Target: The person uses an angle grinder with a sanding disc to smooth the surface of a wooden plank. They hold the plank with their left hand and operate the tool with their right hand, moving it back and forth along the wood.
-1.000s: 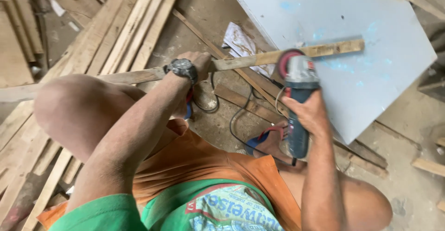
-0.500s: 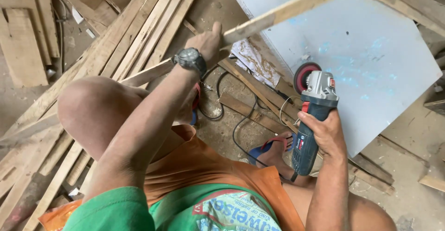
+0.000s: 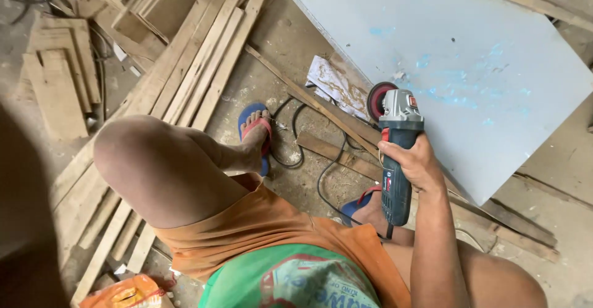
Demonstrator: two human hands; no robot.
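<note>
The blue-and-grey angle grinder with a red disc (image 3: 395,147) sits gripped in the right hand (image 3: 412,163), fingers wrapped round its body, beside the pale blue board (image 3: 469,48); left hand unseen; wooden slats (image 3: 191,54) litter the dusty floor (image 3: 278,42) left of the board.

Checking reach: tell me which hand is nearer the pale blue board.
Right. The right hand grips the angle grinder just beside the pale blue board; the left hand is out of view.
</note>
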